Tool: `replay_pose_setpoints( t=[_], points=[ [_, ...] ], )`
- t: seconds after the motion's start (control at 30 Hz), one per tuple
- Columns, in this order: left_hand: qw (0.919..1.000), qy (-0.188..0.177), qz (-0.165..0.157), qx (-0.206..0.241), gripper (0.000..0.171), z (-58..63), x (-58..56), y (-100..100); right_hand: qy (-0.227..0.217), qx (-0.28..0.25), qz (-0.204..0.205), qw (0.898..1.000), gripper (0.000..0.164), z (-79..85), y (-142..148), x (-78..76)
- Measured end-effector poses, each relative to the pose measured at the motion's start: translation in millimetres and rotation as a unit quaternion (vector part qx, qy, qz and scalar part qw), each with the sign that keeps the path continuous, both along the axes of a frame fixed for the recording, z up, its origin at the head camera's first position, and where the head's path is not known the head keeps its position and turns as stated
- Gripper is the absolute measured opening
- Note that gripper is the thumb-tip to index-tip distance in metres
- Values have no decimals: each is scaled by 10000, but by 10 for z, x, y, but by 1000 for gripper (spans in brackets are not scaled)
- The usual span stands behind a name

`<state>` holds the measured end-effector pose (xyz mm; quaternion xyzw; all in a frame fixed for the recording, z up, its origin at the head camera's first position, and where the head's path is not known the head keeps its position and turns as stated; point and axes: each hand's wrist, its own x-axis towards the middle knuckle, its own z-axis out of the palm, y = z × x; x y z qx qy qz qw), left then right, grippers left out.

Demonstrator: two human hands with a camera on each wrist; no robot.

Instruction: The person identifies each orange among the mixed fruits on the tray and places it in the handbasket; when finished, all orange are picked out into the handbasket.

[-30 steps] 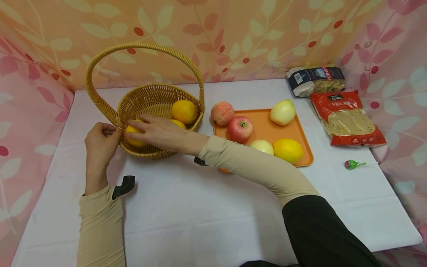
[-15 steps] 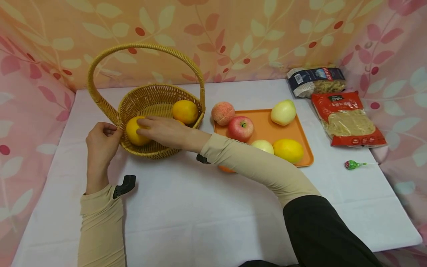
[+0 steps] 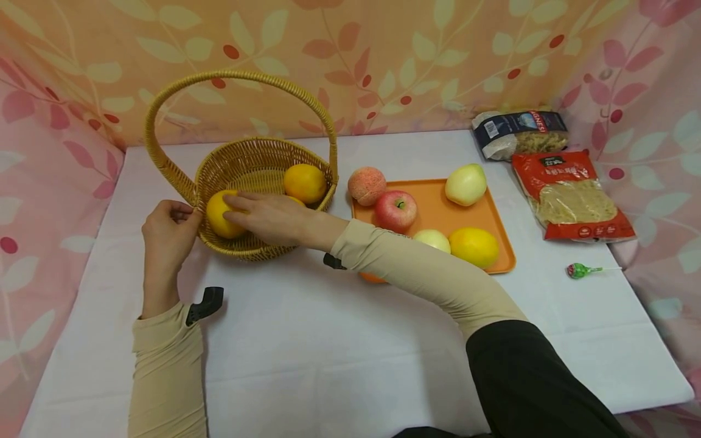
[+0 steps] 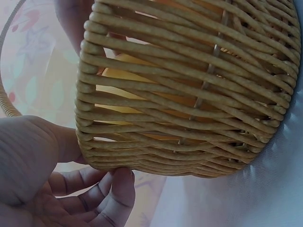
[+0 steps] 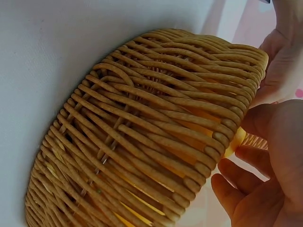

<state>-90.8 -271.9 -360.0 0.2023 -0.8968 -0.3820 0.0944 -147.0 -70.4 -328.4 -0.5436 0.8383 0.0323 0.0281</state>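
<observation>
My left hand (image 3: 171,234) pinches the left rim of the wicker basket (image 3: 263,161) between thumb and fingers, close to the foot of its tall handle. Inside the basket my right hand (image 3: 268,216) reaches over the fruit, its fingertips on the edge of a round yellow-orange fruit (image 3: 221,216). Another yellow-orange fruit (image 3: 304,184) lies at the right side, and a third (image 3: 297,201) is mostly hidden under the right hand. The right wrist view shows the right fingers (image 5: 236,182) loosely bent beside the rim. Through the weave the left wrist view shows yellow fruit (image 4: 125,85).
To the right an orange tray (image 3: 427,198) holds a red apple (image 3: 395,211), a lemon-yellow fruit (image 3: 474,247) and pale fruits (image 3: 466,184). A peach-like fruit (image 3: 367,185) sits at its corner. Beyond lie pasta packs (image 3: 520,134), a red noodle bag (image 3: 572,194) and a lollipop (image 3: 577,270).
My right hand's fingers have drawn back rightward off the left yellow-orange fruit, so more of it shows. My left hand stays at the rim.
</observation>
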Motion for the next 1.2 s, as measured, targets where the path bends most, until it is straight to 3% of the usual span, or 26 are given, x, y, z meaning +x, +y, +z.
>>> replay_pose_setpoints(
  t=[0.43,0.57,0.77,0.93,1.2],
  points=[
    [9999,-155,34,2,30,-23,-7,0,39,-79,81,9999,45,50,135,3],
    [9998,-189,23,25,30,-22,-6,5,-17,-243,35,9997,44,115,335,23],
    [9998,-191,-25,6,32,-18,-6,-1,40,-893,13,9960,45,250,782,51],
    [9997,-226,4,-22,32,-18,-2,-13,265,-1649,-67,9859,38,285,1186,87],
    [9996,-258,28,-62,34,-17,-17,-2,474,-2827,-283,9576,30,300,1888,155]
  ],
)
